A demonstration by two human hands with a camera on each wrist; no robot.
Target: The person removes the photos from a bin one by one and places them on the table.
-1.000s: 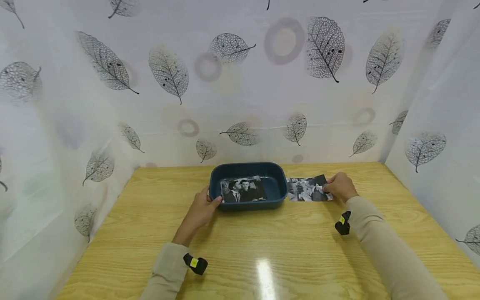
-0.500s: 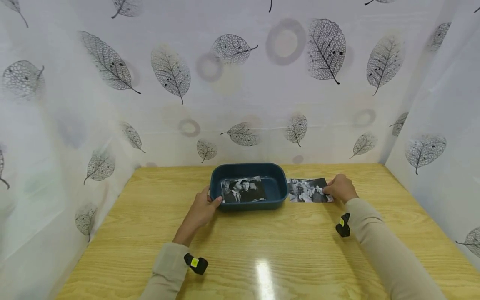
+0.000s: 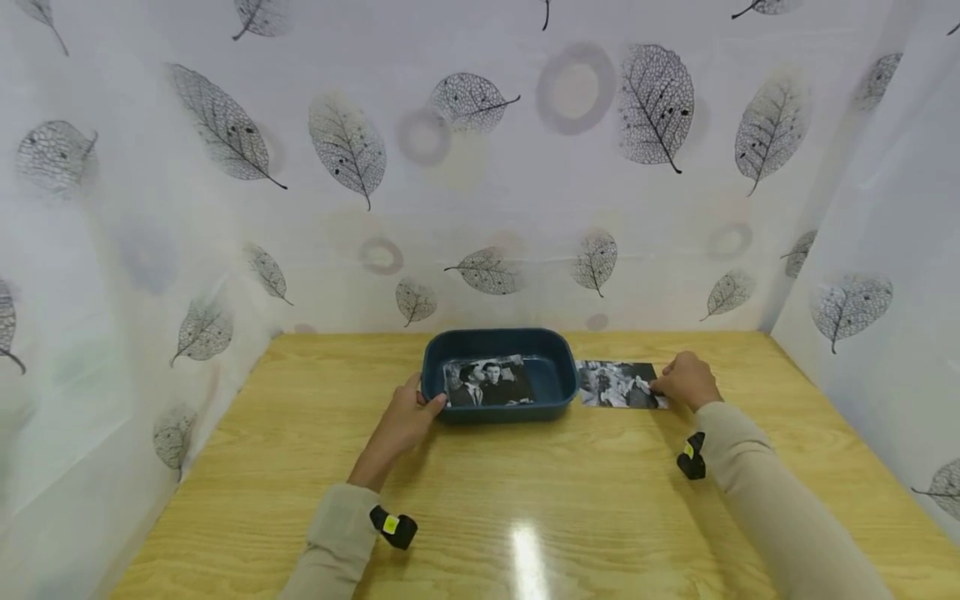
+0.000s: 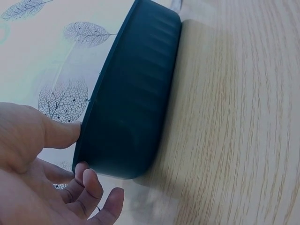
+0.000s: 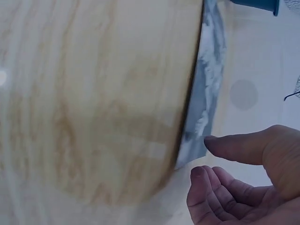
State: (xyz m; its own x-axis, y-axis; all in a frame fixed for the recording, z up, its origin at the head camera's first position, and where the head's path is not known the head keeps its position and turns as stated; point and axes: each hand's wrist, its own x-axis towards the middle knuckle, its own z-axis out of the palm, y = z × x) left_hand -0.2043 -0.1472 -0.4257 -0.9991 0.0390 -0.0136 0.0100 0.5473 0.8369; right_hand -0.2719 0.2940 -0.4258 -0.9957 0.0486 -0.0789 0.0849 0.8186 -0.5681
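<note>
A dark blue rectangular tub (image 3: 502,414) stands toward the back of the wooden table. Inside it lies a black-and-white photo (image 3: 498,387) of two people, toward the left. My left hand (image 3: 403,423) grips the tub's left end, thumb on the rim; in the left wrist view the other fingers curl by its corner. To the right of the tub, a second black-and-white photo (image 3: 611,385) lies flat on the table, close to the tub wall. My right hand (image 3: 690,381) is at its right edge, the thumb (image 5: 234,146) over the corner and a gap between thumb and curled fingers.
The wooden table (image 3: 480,492) runs up to a white leaf-printed curtain (image 3: 517,200) at the back and on both sides. A bright glare spot lies on the table's front part. Dark camera mounts (image 3: 393,527) sit on both wrists.
The right end of the loose photo has come down, and it now lies flat beside the tub. My right hand has shifted slightly to the right. My left hand keeps its hold.
</note>
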